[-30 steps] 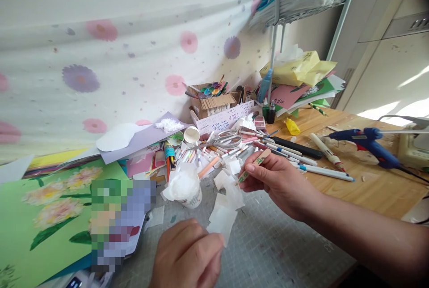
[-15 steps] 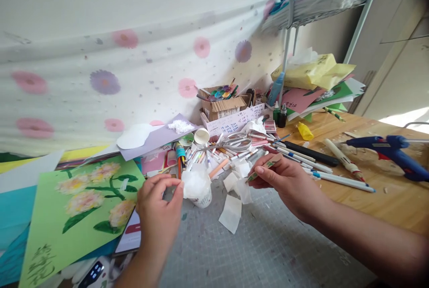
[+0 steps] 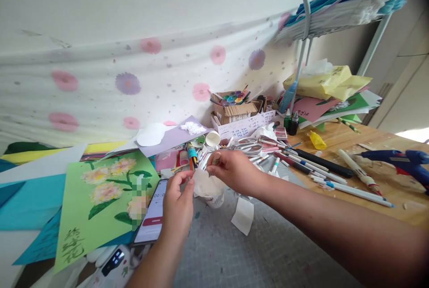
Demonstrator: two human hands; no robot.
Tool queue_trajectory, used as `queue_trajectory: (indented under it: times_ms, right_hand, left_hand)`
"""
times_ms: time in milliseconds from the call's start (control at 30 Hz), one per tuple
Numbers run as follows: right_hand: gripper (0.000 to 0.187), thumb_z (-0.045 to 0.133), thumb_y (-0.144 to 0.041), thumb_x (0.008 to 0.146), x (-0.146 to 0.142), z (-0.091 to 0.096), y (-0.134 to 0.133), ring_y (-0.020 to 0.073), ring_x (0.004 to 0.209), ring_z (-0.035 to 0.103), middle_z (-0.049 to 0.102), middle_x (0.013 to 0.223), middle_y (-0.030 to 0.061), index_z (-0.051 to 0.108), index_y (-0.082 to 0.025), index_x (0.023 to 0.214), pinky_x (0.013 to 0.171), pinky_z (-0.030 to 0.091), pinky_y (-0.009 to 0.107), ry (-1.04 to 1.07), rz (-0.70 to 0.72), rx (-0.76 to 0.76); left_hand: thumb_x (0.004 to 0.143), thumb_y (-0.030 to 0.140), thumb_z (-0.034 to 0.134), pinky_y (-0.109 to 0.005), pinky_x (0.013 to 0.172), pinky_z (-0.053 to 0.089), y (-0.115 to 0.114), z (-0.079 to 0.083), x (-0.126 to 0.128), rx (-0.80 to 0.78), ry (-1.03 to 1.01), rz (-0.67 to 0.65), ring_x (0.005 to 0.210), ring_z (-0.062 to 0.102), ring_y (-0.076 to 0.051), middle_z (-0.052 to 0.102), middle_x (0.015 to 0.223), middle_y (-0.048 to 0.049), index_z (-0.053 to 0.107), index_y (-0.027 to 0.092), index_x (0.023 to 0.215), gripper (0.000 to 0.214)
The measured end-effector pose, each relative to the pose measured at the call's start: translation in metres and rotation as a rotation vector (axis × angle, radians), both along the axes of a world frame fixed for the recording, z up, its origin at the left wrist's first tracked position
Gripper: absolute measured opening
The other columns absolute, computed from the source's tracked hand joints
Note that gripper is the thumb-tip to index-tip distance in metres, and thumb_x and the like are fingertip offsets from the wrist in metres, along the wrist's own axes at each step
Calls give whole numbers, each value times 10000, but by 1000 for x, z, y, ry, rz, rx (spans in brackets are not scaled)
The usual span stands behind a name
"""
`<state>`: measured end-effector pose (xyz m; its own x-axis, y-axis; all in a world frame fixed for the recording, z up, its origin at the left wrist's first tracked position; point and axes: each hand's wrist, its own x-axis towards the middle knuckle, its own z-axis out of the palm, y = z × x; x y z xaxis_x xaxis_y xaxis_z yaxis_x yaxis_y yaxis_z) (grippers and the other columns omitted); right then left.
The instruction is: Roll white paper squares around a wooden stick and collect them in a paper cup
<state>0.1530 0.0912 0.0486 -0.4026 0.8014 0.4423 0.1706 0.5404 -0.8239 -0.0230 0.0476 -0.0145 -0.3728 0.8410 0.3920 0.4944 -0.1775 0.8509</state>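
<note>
A paper cup stands on the grey cutting mat, with thin white paper spread over its top. At the paper's left edge is my left hand, thumb and index finger closed on that edge. My right hand reaches over the cup from the right, its fingers bent together around a small flat patterned strip. Most of the strip is hidden by the fingers. A loose white paper square lies on the mat to the right of the cup.
To the left are a green flower picture and a phone. Behind the cup lie scissors and several pens. A cardboard box stands at the back. A blue glue gun rests at right.
My right hand has moved left with the strip, from beside the cup to above it. My left hand stays at the paper's edge. The view has shifted, so the surroundings sit further right.
</note>
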Motion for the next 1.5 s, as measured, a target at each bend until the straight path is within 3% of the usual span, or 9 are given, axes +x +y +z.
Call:
queue_trajectory:
  times_ms: [267, 533, 667, 700, 767, 900, 1000, 1200, 1500]
  right_hand:
    - [102, 604, -223, 853, 0, -1, 9, 168, 765, 632, 696, 781, 35, 636, -159, 780, 709, 454, 271, -41, 40, -24]
    - [150, 574, -290, 861, 51, -13, -14, 141, 671, 579, 636, 732, 21, 603, -168, 779, 629, 459, 252, -54, 29, -68]
    - [165, 620, -303, 838, 82, -42, -31, 135, 612, 596, 663, 694, 27, 634, -150, 779, 579, 478, 232, -162, 124, -125]
    - [162, 616, -293, 845, 86, -49, -35, 135, 605, 601, 670, 695, 32, 641, -145, 783, 573, 479, 230, -183, 135, -128]
    - [147, 609, -269, 856, 89, -60, -39, 142, 629, 617, 685, 719, 42, 651, -142, 795, 595, 486, 235, -219, 160, -118]
    - [97, 613, -229, 865, 84, -70, -41, 151, 685, 644, 705, 776, 52, 656, -145, 841, 645, 498, 241, -255, 268, -58]
    - [89, 599, -208, 881, 80, -71, -42, 155, 755, 656, 708, 830, 67, 646, -150, 833, 706, 508, 248, -245, 357, 11]
    - [100, 579, -151, 886, 76, -75, -40, 158, 774, 617, 678, 817, 73, 624, -154, 798, 728, 487, 259, -240, 408, 132]
    - [109, 555, -146, 896, 77, -78, -37, 150, 748, 621, 690, 826, 78, 625, -152, 813, 698, 484, 252, -223, 353, 130]
  left_hand:
    - [910, 308, 483, -377, 811, 509, -5, 1, 6, 22, 86, -96, 959, 655, -253, 697, 1060, -85, 638, 206, 1046, 230]
    - [866, 215, 538, -475, 952, 379, -22, 17, 16, 324, 363, -24, 1093, 509, -305, 547, 1135, -125, 667, 185, 939, 151]
    - [799, 65, 561, -337, 781, 467, -47, 18, 40, 390, 545, -336, 829, 588, -213, 648, 857, -27, 687, 235, 892, 231]
    - [801, 14, 509, -326, 738, 472, -52, 16, 46, 360, 611, -479, 795, 590, -207, 657, 837, -37, 669, 210, 907, 274]
    - [787, -22, 465, -327, 700, 472, -57, 12, 56, 229, 681, -576, 755, 600, -210, 670, 809, -46, 643, 194, 895, 300]
    - [797, 4, 440, -351, 679, 463, -55, 7, 63, -158, 753, -605, 780, 628, -237, 684, 829, -59, 615, 195, 870, 269]
    - [780, 26, 453, -350, 657, 445, -50, 7, 62, -321, 766, -612, 765, 628, -247, 672, 800, -56, 596, 205, 835, 235]
    - [731, 30, 473, -314, 614, 413, -47, 3, 62, -381, 739, -602, 719, 607, -233, 633, 763, -37, 534, 220, 775, 205]
    - [733, 60, 507, -283, 562, 381, -43, 1, 61, -403, 689, -584, 602, 561, -197, 578, 680, 6, 555, 230, 825, 198]
